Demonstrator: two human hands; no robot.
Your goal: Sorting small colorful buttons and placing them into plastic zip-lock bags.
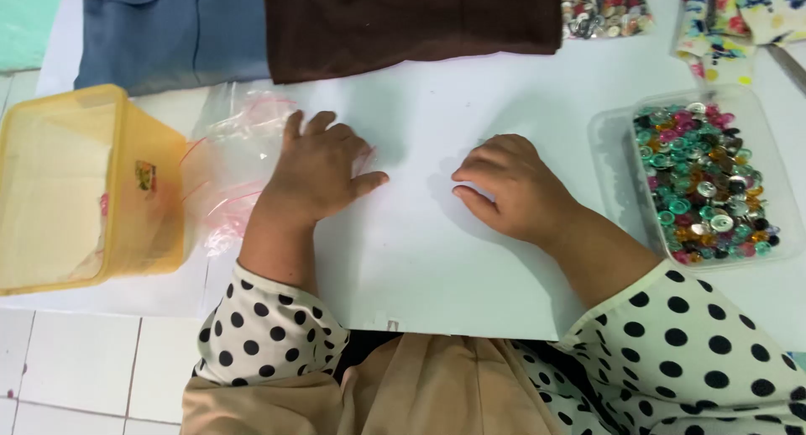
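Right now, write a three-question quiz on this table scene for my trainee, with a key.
1. True or false: the left hand rests on clear plastic bags.
2. Where does the clear tray of buttons lie? A) to the right of the right hand B) between the hands C) inside the yellow tub
3. Fill in: the folded cloth at the top middle of the white sheet is dark ____.

Key: 1 true; 2 A; 3 brown.
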